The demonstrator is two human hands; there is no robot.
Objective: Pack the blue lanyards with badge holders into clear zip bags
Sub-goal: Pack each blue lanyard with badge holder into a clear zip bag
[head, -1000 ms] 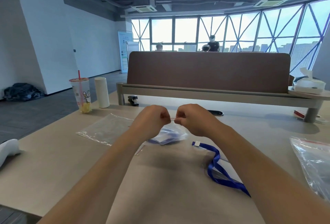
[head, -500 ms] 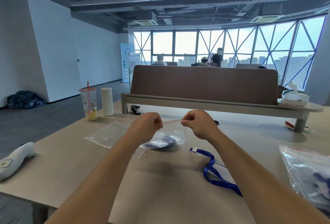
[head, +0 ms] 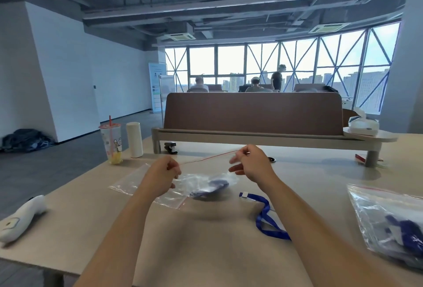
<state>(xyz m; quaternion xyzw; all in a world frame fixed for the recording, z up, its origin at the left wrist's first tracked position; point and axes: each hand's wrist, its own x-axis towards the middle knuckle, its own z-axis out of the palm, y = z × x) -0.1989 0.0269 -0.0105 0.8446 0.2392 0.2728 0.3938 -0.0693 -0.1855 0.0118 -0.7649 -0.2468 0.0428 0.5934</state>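
Both left hand (head: 163,173) and right hand (head: 251,165) pinch the zip bag (head: 196,180) by its red seal (head: 208,159), stretched left-to-right.

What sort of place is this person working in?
Most likely an open-plan office on a high floor: a long shared desk with a brown divider screen, people seated at further desks, and a wall of windows looking out on city towers.
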